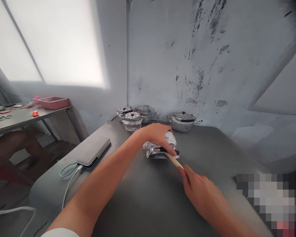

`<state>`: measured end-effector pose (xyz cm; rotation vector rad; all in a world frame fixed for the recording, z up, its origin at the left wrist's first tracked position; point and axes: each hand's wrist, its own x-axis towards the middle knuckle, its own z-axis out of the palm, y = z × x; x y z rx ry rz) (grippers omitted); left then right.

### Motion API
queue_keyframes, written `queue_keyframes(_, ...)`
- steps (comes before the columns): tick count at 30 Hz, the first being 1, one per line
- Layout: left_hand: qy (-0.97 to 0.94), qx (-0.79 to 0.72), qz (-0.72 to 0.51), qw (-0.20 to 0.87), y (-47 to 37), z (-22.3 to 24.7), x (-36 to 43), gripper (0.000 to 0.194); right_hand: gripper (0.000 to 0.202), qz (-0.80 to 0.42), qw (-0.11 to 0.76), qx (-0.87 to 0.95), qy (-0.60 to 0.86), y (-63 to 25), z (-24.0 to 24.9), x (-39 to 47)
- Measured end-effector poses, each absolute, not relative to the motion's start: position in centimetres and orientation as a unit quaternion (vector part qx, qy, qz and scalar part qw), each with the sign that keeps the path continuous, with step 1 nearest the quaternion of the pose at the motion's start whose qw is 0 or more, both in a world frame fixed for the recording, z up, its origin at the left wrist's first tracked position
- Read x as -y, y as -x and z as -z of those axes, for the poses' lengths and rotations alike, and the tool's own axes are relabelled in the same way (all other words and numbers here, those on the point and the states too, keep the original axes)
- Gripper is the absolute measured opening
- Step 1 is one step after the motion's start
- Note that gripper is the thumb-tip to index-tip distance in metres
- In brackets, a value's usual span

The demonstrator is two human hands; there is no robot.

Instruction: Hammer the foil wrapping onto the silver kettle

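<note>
My left hand (158,135) is wrapped over a small foil-covered pot (171,141), its thumb pressed down at the near rim. The pot seems tilted on the grey table (138,197), with a black handle and a dark, shiny rim facing me. In my right hand (199,187) is a pale wooden stick (175,161), possibly a bundle of thin sticks, held between closed fingers. Its far end meets the pot's rim beside my left thumb. What that tip touches is hidden.
Several foil-covered pots (132,123) stand at the back against the wall, with another lidded pot (182,121) right of them. A grey power bank (93,151) with cables lies left. A side table (27,117) holds a pink basket (55,102) and scissors (4,117); a person's bare limbs (19,144) show below.
</note>
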<state>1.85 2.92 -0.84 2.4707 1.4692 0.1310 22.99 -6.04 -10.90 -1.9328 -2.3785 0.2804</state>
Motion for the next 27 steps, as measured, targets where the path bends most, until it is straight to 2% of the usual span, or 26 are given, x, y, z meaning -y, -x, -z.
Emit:
queue_keyframes(7, -0.853, -0.501, -0.038, 0.141, -1.78, 0.8, -2.97, 0.115, 0.044, -0.099, 0.001, 0.773, 0.627, -22.86, 11.0, 6.36)
queue_keyframes(27, -0.85, -0.508, -0.047, 0.133, -1.93, 0.75, -2.78, 0.111, 0.041, -0.062, 0.008, 0.775, 0.628, -22.99, 10.99, 6.2)
